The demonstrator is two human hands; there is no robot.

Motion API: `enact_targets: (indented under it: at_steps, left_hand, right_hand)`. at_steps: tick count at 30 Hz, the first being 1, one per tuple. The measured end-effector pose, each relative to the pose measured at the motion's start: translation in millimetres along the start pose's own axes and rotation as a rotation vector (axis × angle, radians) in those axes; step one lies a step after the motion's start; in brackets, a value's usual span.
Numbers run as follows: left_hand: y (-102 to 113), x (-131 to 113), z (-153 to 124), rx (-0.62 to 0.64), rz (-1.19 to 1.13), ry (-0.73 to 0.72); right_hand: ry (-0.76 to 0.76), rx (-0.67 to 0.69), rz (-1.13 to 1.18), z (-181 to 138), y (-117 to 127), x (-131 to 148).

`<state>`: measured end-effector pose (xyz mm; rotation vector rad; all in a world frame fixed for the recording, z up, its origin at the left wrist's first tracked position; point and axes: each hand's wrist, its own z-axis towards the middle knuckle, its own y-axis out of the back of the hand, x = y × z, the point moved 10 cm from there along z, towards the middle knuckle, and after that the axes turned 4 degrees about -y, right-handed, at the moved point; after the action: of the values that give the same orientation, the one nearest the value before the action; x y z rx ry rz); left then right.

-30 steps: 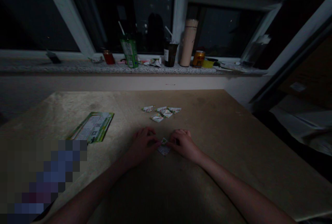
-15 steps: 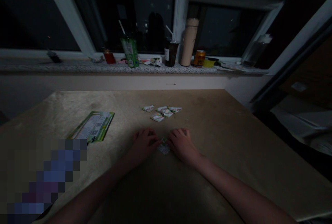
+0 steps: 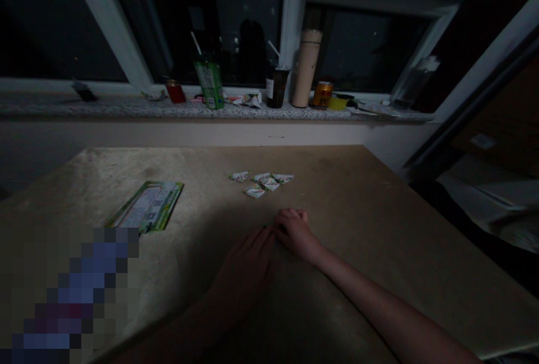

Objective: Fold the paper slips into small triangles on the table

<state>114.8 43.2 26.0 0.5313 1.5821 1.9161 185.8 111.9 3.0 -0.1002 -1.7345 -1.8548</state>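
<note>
My left hand (image 3: 248, 260) lies over the tabletop with its fingers stretched out flat, reaching toward the right fingertips. It covers nearly all of a small folded paper piece (image 3: 265, 227); only a tiny dark green bit shows by the fingertips. Beside it, my right hand (image 3: 295, 232) rests on the table with curled fingers, its thumb side touching the left fingertips at the paper's edge. Beyond both hands, several small folded paper triangles (image 3: 269, 183), white with green edges, lie in a loose cluster.
A green and white printed packet (image 3: 147, 206) lies on the table (image 3: 337, 184) at left, near a pixelated area. Along the windowsill (image 3: 168, 110) stand a green cup (image 3: 209, 83), a dark cup (image 3: 277, 87), a beige bottle (image 3: 306, 69), an orange can (image 3: 322, 95) and a red jar (image 3: 174, 91).
My left hand has swung in and flattened over the folded paper piece, hiding it from view. The right hand stays almost in place, its fingers a little more curled.
</note>
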Motion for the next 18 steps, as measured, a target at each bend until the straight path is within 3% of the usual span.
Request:
enact_targets:
  at_steps: [3,8,18]
  left_hand:
    - [-3.8,-13.5,-12.5,-0.025,0.095,0.025]
    - [-7.5,-14.7,-21.5,-0.036,0.17,0.056]
    - [-20.5,-12.2,-24.6,-0.058,0.104,0.037]
  right_hand:
    - [-0.011,-0.01,0.037,0.7,0.8,-2.1]
    - [0.0,-0.033,0.061,1.2,1.8,-1.8]
    - [-0.009,-0.029,0.046,2.2,1.9,-2.0]
